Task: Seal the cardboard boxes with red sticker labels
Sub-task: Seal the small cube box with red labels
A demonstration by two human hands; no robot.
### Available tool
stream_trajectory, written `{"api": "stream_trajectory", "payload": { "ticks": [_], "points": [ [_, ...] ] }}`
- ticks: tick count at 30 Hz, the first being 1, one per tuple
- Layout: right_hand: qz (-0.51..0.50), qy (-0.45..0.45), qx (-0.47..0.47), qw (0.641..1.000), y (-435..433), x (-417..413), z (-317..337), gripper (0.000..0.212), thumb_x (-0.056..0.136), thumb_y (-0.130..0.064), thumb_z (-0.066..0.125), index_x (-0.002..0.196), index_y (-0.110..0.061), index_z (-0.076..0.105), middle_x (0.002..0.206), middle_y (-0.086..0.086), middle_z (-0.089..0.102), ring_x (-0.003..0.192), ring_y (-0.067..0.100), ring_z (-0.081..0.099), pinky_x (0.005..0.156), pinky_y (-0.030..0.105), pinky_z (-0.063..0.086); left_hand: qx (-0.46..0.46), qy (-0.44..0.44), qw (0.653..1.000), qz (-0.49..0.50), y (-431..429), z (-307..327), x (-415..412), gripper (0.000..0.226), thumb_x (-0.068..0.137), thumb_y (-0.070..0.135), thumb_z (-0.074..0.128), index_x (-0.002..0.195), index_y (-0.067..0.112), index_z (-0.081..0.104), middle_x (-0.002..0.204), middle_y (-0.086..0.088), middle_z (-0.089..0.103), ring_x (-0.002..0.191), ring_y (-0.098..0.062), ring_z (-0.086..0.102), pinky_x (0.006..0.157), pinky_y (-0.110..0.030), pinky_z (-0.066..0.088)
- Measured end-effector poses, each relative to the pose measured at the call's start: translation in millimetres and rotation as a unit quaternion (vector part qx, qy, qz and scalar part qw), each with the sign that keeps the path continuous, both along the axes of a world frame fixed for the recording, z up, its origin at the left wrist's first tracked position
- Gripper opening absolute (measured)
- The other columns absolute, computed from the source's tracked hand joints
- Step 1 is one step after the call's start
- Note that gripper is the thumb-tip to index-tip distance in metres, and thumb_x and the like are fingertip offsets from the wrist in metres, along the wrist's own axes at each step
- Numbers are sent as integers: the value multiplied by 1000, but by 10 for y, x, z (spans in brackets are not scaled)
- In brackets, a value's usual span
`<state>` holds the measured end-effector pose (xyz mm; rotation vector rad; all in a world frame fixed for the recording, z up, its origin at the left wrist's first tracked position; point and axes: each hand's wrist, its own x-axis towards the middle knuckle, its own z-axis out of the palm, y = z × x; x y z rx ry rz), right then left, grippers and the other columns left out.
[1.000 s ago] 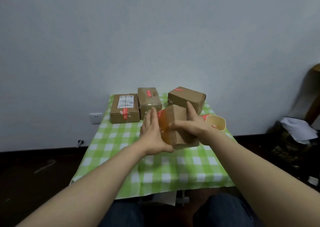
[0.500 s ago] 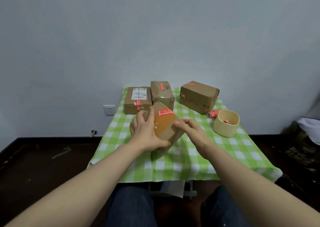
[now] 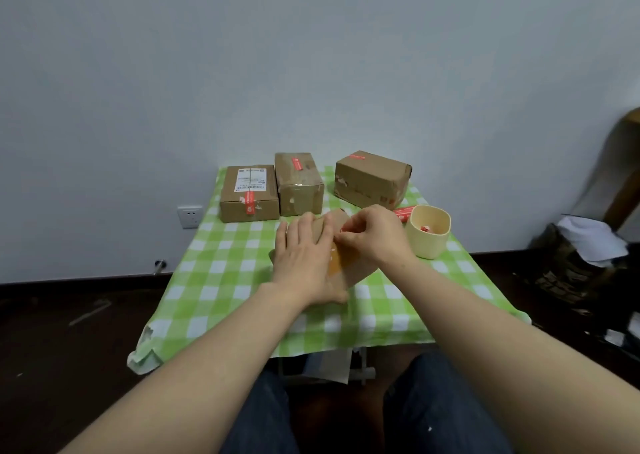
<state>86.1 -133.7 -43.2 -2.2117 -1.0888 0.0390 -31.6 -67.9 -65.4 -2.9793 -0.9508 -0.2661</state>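
On the green checked tablecloth (image 3: 221, 273), centre, near the front edge: one small cardboard box (image 3: 349, 268), brown, with a strip of glossy amber tape on the face turned upward, lying tilted and mostly covered by both hands. Left hand (image 3: 304, 263): flat on the box's near-left part, fingers straight and close together, pressing it down. Right hand (image 3: 375, 237): fingers curled, tips gathered at the box's far upper edge, where a sliver of the red sticker label (image 3: 342, 229) shows; it appears to pinch or press that label, though the contact itself is hidden. Handling, by judgement: light and probably empty or nearly so, stiff along edges and corners, panels liable to dent, taped face slick; best held at the corners or flat-palmed on bare cardboard, keeping off the seam to be sealed. Back row against the wall, each already bearing a red label: left box (image 3: 249, 195) with a white shipping label, middle box (image 3: 299, 185), right box (image 3: 372, 179) set at an angle. Just right of the right hand: cream cup (image 3: 429, 235) with something red inside, and a red roll (image 3: 403, 212) behind it. The cup stands nearest the working wrist and seems easy to knock. Off the table: wall socket (image 3: 189, 216), dark bag (image 3: 575, 270) at right.
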Motion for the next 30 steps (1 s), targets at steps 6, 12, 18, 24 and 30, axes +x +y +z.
{"api": "stream_trajectory", "payload": {
  "ticks": [6, 12, 18, 24, 30],
  "points": [
    [-24, -18, -20, 999, -41, -29, 9, 19, 79, -33, 68, 78, -14, 74, 83, 7, 71, 82, 23, 63, 65, 31, 46, 4, 9, 1000, 2, -7, -2, 9, 132, 57, 65, 73, 149, 19, -9, 153, -16, -2, 142, -33, -2, 117, -46, -6],
    [-37, -87, -52, 994, 16, -113, 27, 27, 81, -36, 58, 87, -14, 73, 101, 6, 59, 93, 26, 60, 72, 34, 50, 12, 1, 1000, -2, -17, -21, 10, 128, 58, 63, 71, 149, 18, -7, 152, -17, 0, 142, -34, -1, 116, -47, -7],
    [-9, -190, -97, 977, 48, -195, 58, 28, 91, -28, 43, 98, -8, 63, 105, 7, 52, 103, 26, 52, 66, 30, 34, 1, 11, 1000, -4, -15, 3, 4, 129, 59, 60, 73, 150, 19, -9, 153, -17, -3, 142, -33, -4, 115, -46, -9],
    [11, -184, -118, 976, 43, -173, 60, 27, 90, -30, 48, 99, -9, 62, 114, 5, 48, 105, 23, 51, 66, 30, 31, 3, 9, 1000, -5, -11, -1, 4, 127, 60, 63, 71, 150, 18, -9, 153, -18, -1, 143, -33, -3, 116, -46, -8],
    [9, -117, -88, 989, 43, -123, 5, 28, 87, -31, 52, 94, -6, 64, 118, 5, 46, 97, 27, 56, 66, 29, 34, 1, 8, 1000, -7, 13, -3, 0, 128, 58, 63, 71, 149, 19, -7, 153, -17, -1, 142, -33, -2, 116, -46, -7]
  ]
}}
